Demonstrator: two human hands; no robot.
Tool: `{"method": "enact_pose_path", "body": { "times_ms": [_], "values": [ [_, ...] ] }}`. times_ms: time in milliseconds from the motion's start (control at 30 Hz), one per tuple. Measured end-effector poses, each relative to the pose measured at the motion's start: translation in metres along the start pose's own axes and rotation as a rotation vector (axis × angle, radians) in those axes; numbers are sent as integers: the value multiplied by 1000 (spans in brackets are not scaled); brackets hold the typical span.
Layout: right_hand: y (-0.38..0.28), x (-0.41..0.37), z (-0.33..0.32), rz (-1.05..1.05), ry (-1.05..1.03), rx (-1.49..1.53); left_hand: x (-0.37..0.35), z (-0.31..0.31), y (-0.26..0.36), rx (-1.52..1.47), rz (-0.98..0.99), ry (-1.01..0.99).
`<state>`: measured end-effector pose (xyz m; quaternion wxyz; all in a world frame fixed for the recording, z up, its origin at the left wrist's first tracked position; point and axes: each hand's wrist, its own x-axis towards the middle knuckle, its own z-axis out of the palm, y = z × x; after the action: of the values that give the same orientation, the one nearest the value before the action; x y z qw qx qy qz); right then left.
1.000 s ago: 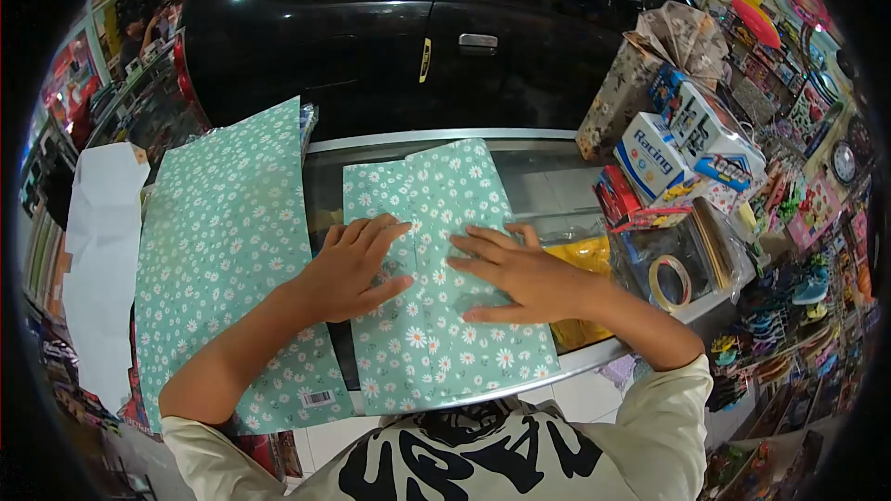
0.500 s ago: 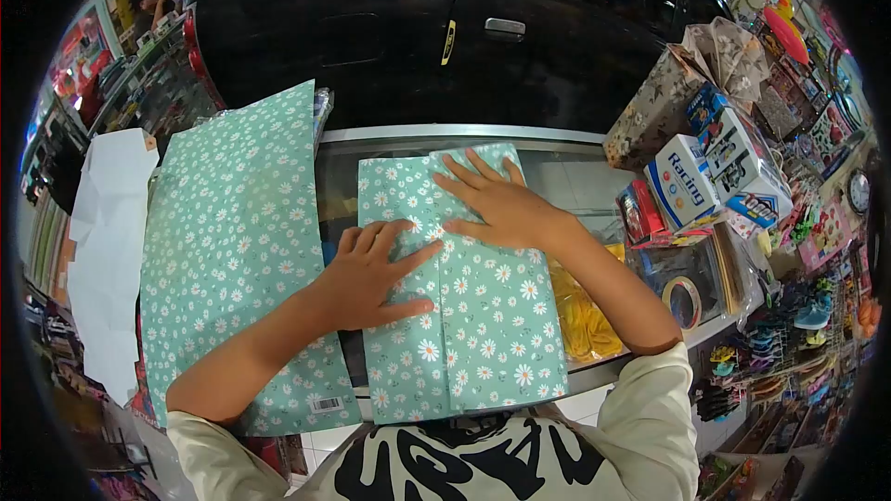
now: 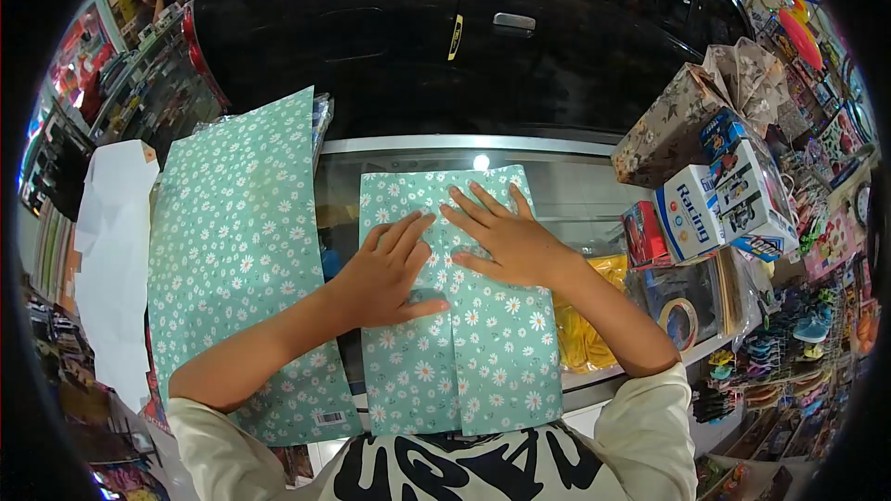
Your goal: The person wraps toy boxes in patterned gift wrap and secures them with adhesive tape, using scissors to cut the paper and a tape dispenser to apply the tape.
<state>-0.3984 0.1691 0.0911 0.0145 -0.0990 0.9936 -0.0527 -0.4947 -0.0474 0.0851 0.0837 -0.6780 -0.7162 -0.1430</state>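
A green daisy-patterned paper lies folded on the glass counter, its two flaps meeting along a vertical seam. My left hand rests on the left flap near the seam, thumb spread toward it. On the upper right flap my right hand lies flat with fingers spread. Neither hand grips anything. A larger sheet of the same daisy paper, with a barcode label at its lower edge, lies to the left under my left forearm.
White paper is at the far left. On the right stand a Racing box, a floral bag, a tape roll and yellow items in plastic. A black car is beyond the counter.
The folded paper's top edges now line up more evenly. Both hands have shifted slightly, and the fingers of my left hand are closer to the seam.
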Motion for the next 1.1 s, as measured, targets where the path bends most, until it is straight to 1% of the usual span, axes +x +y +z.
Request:
{"method": "enact_pose_path", "body": {
  "times_ms": [133, 167, 267, 300, 433, 633, 1100],
  "values": [
    [-3, -2, -1, 4, 29, 19, 8, 6, -1, -185, -91, -16],
    [-3, -2, 0, 3, 44, 20, 9, 4, -1, -205, -95, -56],
    [-4, 0, -1, 18, 33, 6, 11, 1, 0, -160, -107, -112],
    [-4, 0, -3, 11, 25, 46, 11, 3, -1, -173, -128, -137],
    [-5, 5, -6, 17, 37, 60, 13, 3, 0, -201, -158, -105],
    [-6, 6, -9, 32, 30, 68, 16, 0, -1, -203, -173, -143],
    [-5, 6, -9, 47, 32, 118, 18, -2, 0, -230, -191, -137]
  ]
}}
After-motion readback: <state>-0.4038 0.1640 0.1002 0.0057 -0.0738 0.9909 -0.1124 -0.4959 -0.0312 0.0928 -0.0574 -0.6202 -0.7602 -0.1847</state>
